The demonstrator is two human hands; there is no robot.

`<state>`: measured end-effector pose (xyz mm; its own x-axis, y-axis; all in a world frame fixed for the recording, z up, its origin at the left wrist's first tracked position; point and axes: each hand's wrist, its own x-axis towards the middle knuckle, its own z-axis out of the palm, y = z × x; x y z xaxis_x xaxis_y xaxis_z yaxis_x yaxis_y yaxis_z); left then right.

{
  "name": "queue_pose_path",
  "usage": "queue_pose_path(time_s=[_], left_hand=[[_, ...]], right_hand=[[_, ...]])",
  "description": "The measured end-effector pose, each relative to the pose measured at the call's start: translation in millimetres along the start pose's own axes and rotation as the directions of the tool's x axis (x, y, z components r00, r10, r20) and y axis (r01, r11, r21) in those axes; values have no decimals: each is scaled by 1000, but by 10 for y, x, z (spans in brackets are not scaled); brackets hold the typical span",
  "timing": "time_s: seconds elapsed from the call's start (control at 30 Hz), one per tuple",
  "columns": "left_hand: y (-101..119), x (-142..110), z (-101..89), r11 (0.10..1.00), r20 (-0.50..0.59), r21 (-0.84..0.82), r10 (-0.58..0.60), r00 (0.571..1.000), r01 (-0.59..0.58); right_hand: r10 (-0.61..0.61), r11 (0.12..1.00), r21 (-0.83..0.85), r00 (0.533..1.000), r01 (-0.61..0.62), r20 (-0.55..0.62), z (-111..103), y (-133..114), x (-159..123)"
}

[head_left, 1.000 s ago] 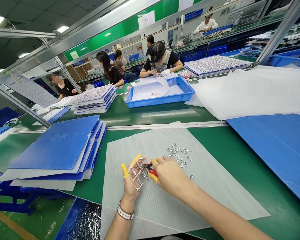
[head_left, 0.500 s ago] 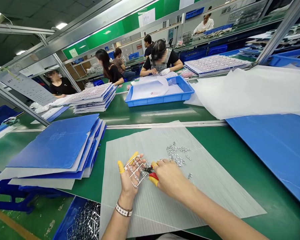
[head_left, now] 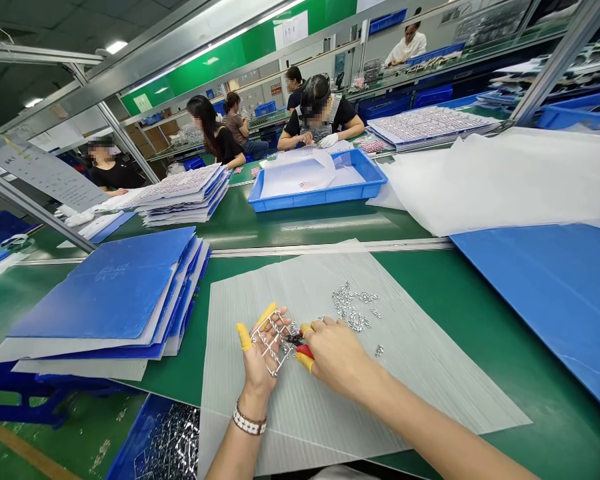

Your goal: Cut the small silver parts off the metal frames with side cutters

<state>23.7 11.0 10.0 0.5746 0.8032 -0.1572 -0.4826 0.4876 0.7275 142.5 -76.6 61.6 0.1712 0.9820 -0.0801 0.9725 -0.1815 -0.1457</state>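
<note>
My left hand (head_left: 258,363), with yellow finger cots, grips a small silver metal frame of parts (head_left: 269,341) just above a grey corrugated sheet (head_left: 330,407). My right hand (head_left: 337,357) is closed round red-handled cutters (head_left: 301,348), whose tip meets the frame's right side. A pile of small loose silver pieces (head_left: 353,310) lies on the sheet just beyond my right hand, with one stray piece (head_left: 379,349) to its right.
A stack of blue and white boards (head_left: 110,293) lies to the left, a big blue board (head_left: 555,293) to the right. A blue bin of metal frames (head_left: 165,443) sits below the table's near edge. A blue tray (head_left: 313,177), white sheets and several seated workers are beyond.
Both hands have stayed together on the frame and shifted only slightly; the view has tilted a little.
</note>
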Motion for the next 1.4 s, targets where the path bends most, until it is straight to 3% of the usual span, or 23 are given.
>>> queue_pose_path(time_s=[0.33,0.87,1.4], left_hand=[[-31,-24,24,996,-8,83,31,999,-30],[13,43,-24,994,-92,55,101,991,-96],[-65,3,-25,956,-21,227,193,981,-183]], right_hand=[[-39,998,-40,999,38,-35,68,3,0],[-78,997,-2,995,78,-67,24,-182,-60],[-103,995,7,994,103,19,-54,-187,-21]])
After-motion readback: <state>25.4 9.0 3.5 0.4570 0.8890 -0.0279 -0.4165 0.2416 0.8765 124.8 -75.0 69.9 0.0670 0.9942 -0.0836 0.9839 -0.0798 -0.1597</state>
